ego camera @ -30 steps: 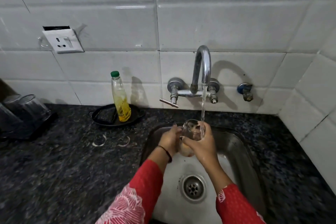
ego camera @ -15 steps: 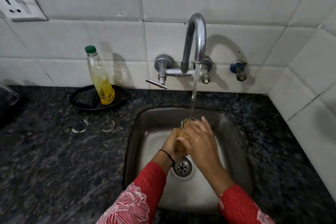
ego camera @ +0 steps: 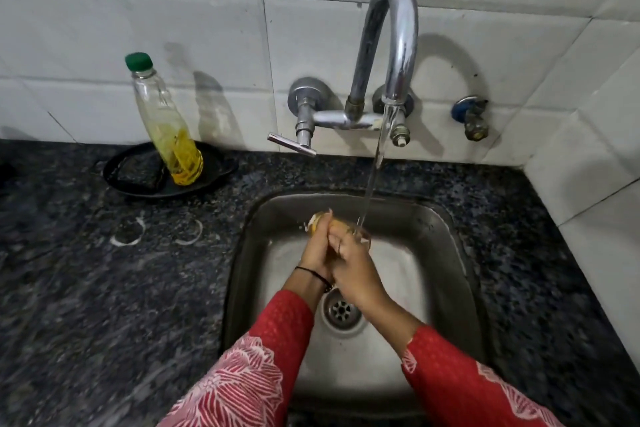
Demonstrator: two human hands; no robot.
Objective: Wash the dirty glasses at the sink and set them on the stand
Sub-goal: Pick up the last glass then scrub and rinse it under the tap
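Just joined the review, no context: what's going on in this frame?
A person is rinsing a glass over the sink, gripping it with both the left hand and the right hand. Water from the tap runs down onto its rim end. A green-capped bottle stands in a black dish on the counter.

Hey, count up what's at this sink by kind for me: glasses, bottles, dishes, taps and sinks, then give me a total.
Glasses: 1, the glass under the running water
Bottles: 1, the green-capped bottle
Dishes: 1, the black dish the bottle stands on
Taps: 2, the curved tap and the small side tap
Sinks: 1, the steel sink
Total: 6
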